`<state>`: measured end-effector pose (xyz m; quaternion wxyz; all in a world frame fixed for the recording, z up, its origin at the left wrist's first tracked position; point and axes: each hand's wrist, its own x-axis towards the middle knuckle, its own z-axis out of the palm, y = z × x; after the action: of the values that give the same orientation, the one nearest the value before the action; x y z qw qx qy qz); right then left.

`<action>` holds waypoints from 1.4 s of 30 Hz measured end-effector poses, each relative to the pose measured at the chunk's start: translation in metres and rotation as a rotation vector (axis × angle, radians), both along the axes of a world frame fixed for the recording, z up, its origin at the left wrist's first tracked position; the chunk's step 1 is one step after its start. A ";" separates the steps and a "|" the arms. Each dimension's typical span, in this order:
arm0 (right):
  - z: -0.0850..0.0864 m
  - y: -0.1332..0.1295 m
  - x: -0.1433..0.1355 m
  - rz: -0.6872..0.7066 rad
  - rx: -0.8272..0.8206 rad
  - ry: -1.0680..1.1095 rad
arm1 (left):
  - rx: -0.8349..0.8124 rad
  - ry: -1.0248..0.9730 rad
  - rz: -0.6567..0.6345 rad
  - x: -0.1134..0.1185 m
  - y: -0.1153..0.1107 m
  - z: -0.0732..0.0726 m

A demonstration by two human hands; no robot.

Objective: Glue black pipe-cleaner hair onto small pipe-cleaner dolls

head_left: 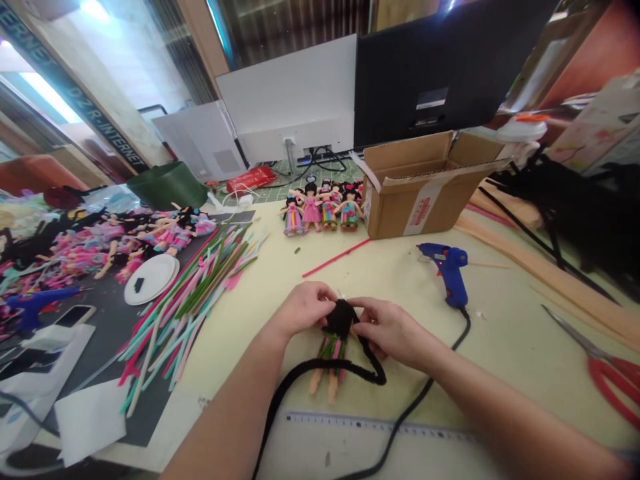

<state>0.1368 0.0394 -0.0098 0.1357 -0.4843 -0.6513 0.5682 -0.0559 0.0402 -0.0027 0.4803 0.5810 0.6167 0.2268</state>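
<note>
A small doll (pixel 331 347) with a green and pink skirt and beige legs lies on the pale table, its feet toward me. Black fuzzy stem covers its head (pixel 341 320). My left hand (pixel 306 308) is closed with its fingertips on the left side of that head. At the right side, my right hand (pixel 387 328) pinches a black chenille stem (pixel 367 373) against the head. The stem's long end loops down across the doll's legs and runs toward me. My fingers partly hide the doll's arms and upper body.
A blue glue gun (pixel 453 270) with a trailing cord and red-handled scissors (pixel 603 367) lie to the right. A ruler (pixel 370 425) lies in front. Behind are finished dolls (pixel 323 208) and a cardboard box (pixel 425 200). Coloured stems (pixel 195 300) are piled left.
</note>
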 end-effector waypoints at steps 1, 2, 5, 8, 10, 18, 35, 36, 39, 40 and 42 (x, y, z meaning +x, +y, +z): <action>0.001 0.000 0.000 -0.001 -0.019 0.004 | 0.004 0.000 -0.003 0.000 0.000 0.000; 0.002 0.000 -0.001 -0.001 -0.031 0.008 | 0.006 -0.001 -0.005 0.001 0.000 0.001; 0.002 -0.001 0.000 0.011 -0.041 0.029 | 0.000 0.002 -0.001 0.003 -0.001 0.003; -0.002 -0.002 0.000 0.016 -0.039 0.067 | -0.018 0.007 0.003 0.004 -0.002 0.004; -0.005 -0.002 -0.001 0.009 -0.046 0.091 | -0.028 0.005 0.004 0.004 -0.003 0.004; -0.014 -0.003 -0.005 -0.020 -0.034 0.099 | -0.028 0.001 -0.032 0.004 -0.005 0.006; -0.021 -0.008 -0.007 -0.033 0.071 0.074 | 0.067 0.132 -0.095 0.002 -0.009 0.011; -0.020 -0.008 -0.007 -0.033 0.085 0.065 | 0.064 0.136 -0.093 0.003 -0.009 0.011; -0.016 -0.008 -0.008 -0.032 0.125 0.056 | 0.057 0.145 -0.092 0.004 -0.009 0.011; -0.016 -0.008 -0.008 -0.033 0.135 0.052 | 0.054 0.143 -0.091 0.004 -0.009 0.010; -0.015 -0.008 -0.007 -0.030 0.153 0.046 | 0.046 0.133 -0.088 0.004 -0.009 0.010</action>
<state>0.1294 0.0313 -0.0247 0.1957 -0.4692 -0.6822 0.5254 -0.0520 0.0309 0.0071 0.4344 0.6323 0.6157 0.1802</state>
